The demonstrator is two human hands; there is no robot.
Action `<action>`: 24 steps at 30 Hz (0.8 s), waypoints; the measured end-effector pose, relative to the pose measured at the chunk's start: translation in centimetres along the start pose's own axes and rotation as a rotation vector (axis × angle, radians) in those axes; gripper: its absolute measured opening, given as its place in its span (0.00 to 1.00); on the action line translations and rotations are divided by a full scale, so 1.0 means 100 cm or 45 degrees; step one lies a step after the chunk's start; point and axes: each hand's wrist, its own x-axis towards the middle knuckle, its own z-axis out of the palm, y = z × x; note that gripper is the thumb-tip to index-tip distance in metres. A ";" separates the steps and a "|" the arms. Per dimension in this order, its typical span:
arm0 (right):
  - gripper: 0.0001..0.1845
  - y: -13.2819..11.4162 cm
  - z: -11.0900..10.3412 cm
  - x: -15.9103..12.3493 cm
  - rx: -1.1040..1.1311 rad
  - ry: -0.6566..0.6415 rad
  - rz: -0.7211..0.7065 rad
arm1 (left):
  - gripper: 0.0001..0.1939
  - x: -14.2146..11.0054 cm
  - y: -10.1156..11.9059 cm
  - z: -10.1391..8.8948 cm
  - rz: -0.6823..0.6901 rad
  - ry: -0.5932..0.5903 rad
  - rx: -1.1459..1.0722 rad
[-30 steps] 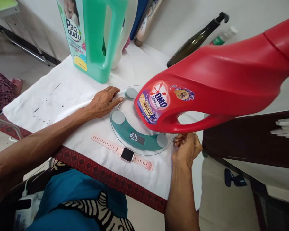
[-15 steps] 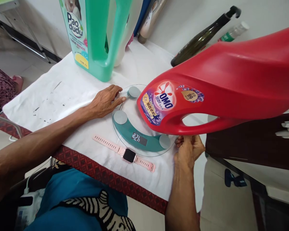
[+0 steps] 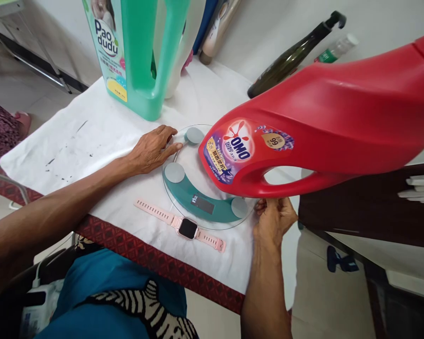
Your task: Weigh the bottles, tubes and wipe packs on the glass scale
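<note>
A round glass scale (image 3: 205, 220) with a teal curved band and grey discs lies on the white cloth. My left hand (image 3: 153, 151) grips its left rim, the thumb over the glass edge and the fingers bent beside it. On the right rim, my right hand (image 3: 273, 221) has curled fingers at the edge, partly covered by the big red OMO detergent bottle (image 3: 325, 117). That bottle stands over the scale's far right part. The scale's display (image 3: 202, 204) is dark with a small lit mark. A pink smartwatch (image 3: 188, 229) lies flat in front of the scale.
A green Pao dudu jug (image 3: 141, 61) stands at the back left of the white cloth (image 3: 38, 150). Behind are a beige tube (image 3: 217, 35), a dark pump bottle (image 3: 291, 59) and a small clear bottle (image 3: 339, 48). A red patterned border (image 3: 155, 263) edges the table's front.
The digits lit on the scale's display have gone, leaving only a small mark. Both hands and the bottles keep their places; the view has shifted slightly.
</note>
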 end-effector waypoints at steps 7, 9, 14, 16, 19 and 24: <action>0.30 -0.069 0.014 -0.014 0.316 -0.069 -0.254 | 0.27 -0.001 0.006 -0.004 -0.068 -0.002 -0.072; 0.29 -0.096 0.024 -0.020 0.375 -0.270 -0.343 | 0.28 -0.001 0.008 -0.006 -0.096 -0.011 -0.084; 0.28 -0.132 0.040 -0.033 0.284 -0.559 -0.225 | 0.27 -0.001 0.011 -0.007 -0.106 0.003 -0.100; 0.31 -0.135 0.042 -0.034 0.274 -0.520 -0.165 | 0.26 -0.001 0.012 -0.007 -0.112 0.014 -0.104; 0.37 -0.137 0.045 -0.026 0.338 -0.469 -0.119 | 0.25 -0.001 0.014 -0.008 -0.127 0.027 -0.109; 0.37 -0.147 0.049 0.016 0.417 -0.292 -0.004 | 0.24 -0.001 0.017 -0.011 -0.157 0.005 -0.139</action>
